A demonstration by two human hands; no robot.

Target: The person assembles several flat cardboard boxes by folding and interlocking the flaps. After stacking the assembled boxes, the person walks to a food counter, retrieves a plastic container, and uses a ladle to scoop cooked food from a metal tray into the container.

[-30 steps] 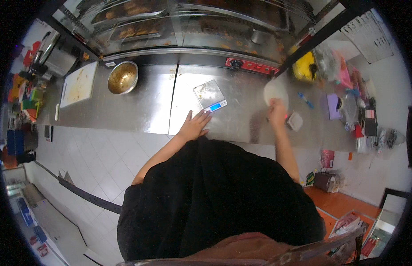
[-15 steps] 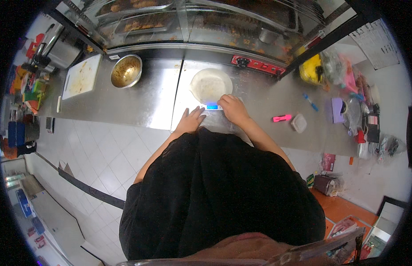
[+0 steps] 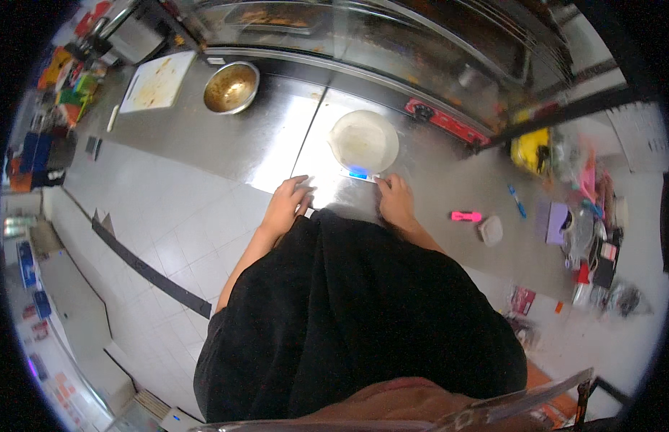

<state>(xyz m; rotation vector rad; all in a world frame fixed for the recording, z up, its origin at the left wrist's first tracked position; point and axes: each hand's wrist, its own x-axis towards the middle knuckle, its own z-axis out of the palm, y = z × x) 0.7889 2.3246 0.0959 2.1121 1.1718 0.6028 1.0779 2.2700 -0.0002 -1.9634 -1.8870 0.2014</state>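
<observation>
A white bowl with a small spout (image 3: 365,142) rests on a slim white kitchen scale (image 3: 359,173), whose display glows blue. My right hand (image 3: 397,199) is at the scale's right front corner, its fingertips at or touching the edge, holding nothing. To the left, my left hand (image 3: 286,204) lies at the counter's front edge, fingers apart and empty, clear of the scale. Whatever the bowl contains is too pale and blurred to make out.
On the steel counter (image 3: 205,147) are a metal bowl (image 3: 232,88) and a stained white cutting board (image 3: 159,81) at left. A pink highlighter (image 3: 465,216), a small clear tub (image 3: 491,230) and a blue pen (image 3: 517,201) lie at right. A glass display case (image 3: 392,50) stands behind.
My left hand has drawn away from the scale to the left. My right hand has pulled back from beside the display to the scale's right corner. The whole view has tilted.
</observation>
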